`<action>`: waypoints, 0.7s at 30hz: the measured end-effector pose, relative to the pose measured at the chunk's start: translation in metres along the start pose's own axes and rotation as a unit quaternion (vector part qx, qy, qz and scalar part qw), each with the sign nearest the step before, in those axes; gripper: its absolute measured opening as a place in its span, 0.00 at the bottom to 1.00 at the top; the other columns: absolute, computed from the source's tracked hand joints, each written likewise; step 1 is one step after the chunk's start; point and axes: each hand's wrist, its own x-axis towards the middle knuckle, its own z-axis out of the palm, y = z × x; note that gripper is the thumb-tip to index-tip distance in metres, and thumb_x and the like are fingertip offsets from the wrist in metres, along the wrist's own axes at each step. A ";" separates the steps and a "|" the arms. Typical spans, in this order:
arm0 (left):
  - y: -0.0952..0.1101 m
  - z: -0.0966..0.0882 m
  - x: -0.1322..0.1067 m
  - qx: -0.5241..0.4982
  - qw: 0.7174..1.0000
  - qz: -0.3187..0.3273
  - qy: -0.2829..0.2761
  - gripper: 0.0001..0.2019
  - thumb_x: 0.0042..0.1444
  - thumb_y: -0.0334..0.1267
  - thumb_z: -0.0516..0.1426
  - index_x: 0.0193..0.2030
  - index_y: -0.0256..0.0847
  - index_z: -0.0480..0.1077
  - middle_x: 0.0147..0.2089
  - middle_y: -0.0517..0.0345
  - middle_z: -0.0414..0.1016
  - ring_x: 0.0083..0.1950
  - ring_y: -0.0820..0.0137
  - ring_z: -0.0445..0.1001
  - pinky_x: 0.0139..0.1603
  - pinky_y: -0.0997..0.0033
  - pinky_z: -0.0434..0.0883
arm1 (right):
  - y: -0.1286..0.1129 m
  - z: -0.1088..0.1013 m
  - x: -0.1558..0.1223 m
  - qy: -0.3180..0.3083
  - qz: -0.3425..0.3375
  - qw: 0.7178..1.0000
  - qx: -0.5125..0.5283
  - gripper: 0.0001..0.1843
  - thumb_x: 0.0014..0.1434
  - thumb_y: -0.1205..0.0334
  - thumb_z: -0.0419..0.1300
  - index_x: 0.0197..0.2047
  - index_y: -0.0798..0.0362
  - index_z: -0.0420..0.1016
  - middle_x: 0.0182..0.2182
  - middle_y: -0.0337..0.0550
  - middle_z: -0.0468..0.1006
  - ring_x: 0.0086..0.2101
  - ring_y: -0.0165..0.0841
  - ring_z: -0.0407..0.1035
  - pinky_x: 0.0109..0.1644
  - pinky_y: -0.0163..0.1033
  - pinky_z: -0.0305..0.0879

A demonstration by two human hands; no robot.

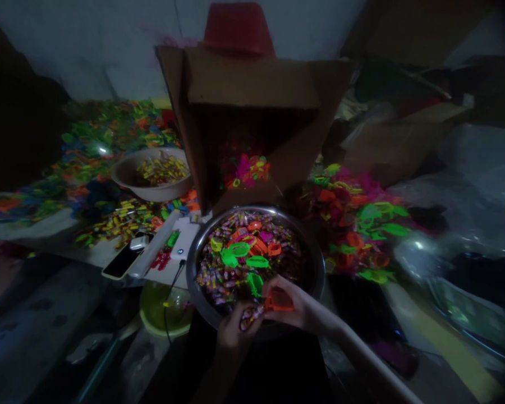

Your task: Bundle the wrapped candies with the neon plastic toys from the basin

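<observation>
A steel bowl (315,264) in front of me holds small wrapped candies and neon green and orange plastic toy pieces (239,249). At its near rim my right hand (292,306) pinches an orange plastic piece (280,303). My left hand (235,328) is closed on a small wrapped candy (249,317), touching the orange piece. Both hands meet over the bowl's near edge.
A tipped cardboard box (244,112) with bright pieces inside stands behind the bowl, a red bucket (238,28) on top. A white bowl (124,174) of yellow bits, a phone (122,261), a white power bank (185,241) and piles of coloured pieces lie around. A yellow-green lid (155,306) sits at lower left.
</observation>
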 end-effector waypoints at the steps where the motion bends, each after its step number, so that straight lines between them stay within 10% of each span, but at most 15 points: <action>1: 0.000 0.000 0.000 0.005 1.000 0.003 -0.003 0.06 0.47 0.42 0.61 0.33 0.45 0.73 0.30 0.63 0.80 0.31 0.69 0.77 0.35 0.76 0.71 | 0.001 0.000 0.000 -0.007 0.000 1.000 0.007 0.17 0.52 0.56 0.65 0.41 0.53 0.64 0.37 0.39 0.70 0.37 0.30 0.66 0.44 0.37 0.66; 21: -0.012 -0.010 0.003 0.055 0.990 0.074 -0.108 0.07 0.53 0.45 0.58 0.33 0.47 0.75 0.29 0.61 0.80 0.32 0.68 0.76 0.35 0.77 0.70 | 0.013 -0.015 0.005 -0.116 0.092 0.984 -0.099 0.15 0.55 0.55 0.62 0.43 0.54 0.73 0.36 0.39 0.76 0.36 0.31 0.68 0.41 0.33 0.64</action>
